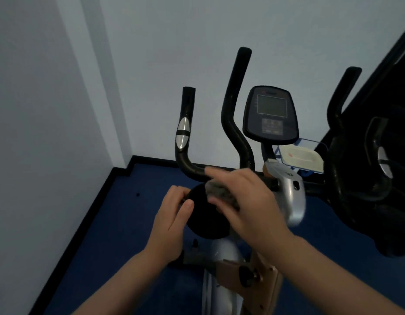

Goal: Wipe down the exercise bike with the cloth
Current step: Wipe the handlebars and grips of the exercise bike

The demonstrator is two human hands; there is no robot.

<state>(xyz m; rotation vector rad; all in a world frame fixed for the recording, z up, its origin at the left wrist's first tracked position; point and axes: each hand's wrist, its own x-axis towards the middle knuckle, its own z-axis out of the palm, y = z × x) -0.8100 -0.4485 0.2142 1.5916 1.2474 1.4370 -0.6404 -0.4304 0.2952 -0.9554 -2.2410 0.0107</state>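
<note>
The exercise bike [290, 196] stands in front of me, with black handlebars [184, 135], a console screen [271, 114] and a silver frame. A black round part [206, 217] sits low at the centre. My right hand [247, 201] holds a grey cloth [219, 192] bunched under its fingers, pressed against the top of the round part near the handlebar tube. The hand and cloth are motion-blurred. My left hand [172, 219] grips the left edge of the round part between thumb and fingers.
A white wall corner lies to the left, with blue floor [119, 235] and black skirting below. A white tray-like container [301, 159] sits behind the console. Another dark machine [378, 178] crowds the right side. A black knob [248, 276] is on the bike's post.
</note>
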